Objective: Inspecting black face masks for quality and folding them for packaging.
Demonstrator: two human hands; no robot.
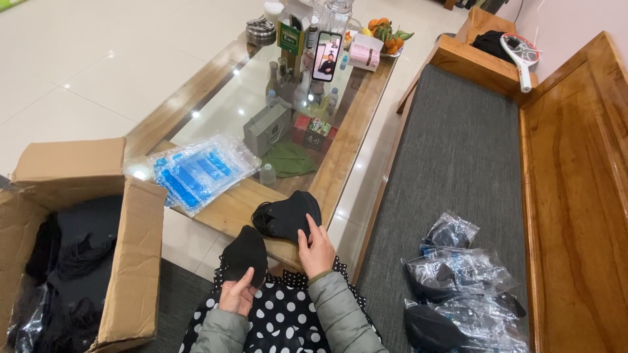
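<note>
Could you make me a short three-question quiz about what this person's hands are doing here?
1. True or false: the left hand holds a black mask.
2. What does the right hand touch?
A. phone
B. stack of black masks
C. cardboard box
3. What lies on the grey bench cushion to the person's right?

Key: 1 true; 2 B; 3 clear bags of black masks.

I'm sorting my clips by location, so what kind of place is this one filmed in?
Most likely a home living room: a wooden bench with a grey cushion, a glass-topped coffee table holding fruit and bottles, and a pale tiled floor.
</note>
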